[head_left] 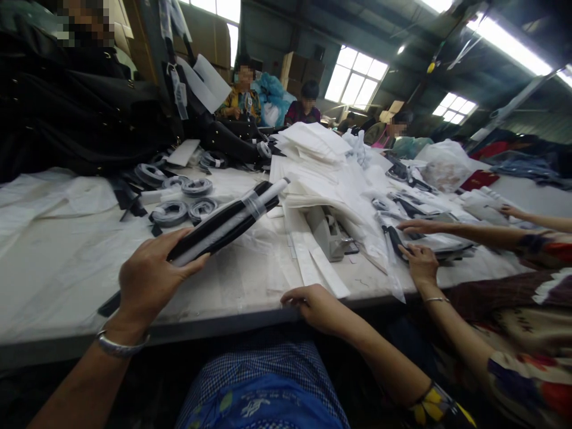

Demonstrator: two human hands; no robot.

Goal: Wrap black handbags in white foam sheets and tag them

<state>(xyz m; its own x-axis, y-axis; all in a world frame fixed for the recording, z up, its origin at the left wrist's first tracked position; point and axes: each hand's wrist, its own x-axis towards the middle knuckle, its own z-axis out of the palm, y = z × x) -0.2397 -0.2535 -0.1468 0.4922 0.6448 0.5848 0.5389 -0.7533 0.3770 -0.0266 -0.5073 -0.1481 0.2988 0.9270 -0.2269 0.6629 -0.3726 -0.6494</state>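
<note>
My left hand (149, 274) is closed around a bundle of long black straps (223, 223). A pale, plastic-wrapped strip runs along the bundle, and a clear band circles it near its far end. The bundle is tilted up to the right above the white table (232, 280). At the table's front edge, my right hand (319, 307) hangs with loosely bent fingers and nothing visible in them. Beyond it lie white paper strips (308, 256) and a grey tape dispenser (328, 235), partly under a heap of white sheets (317, 155).
Coiled grey cords (170, 213) lie behind the bundle. Black bags (80, 113) are piled at the left. On the right, a co-worker's hands (420, 262) handle black pieces in clear plastic. Other people sit across the table, beside plastic bags (447, 164).
</note>
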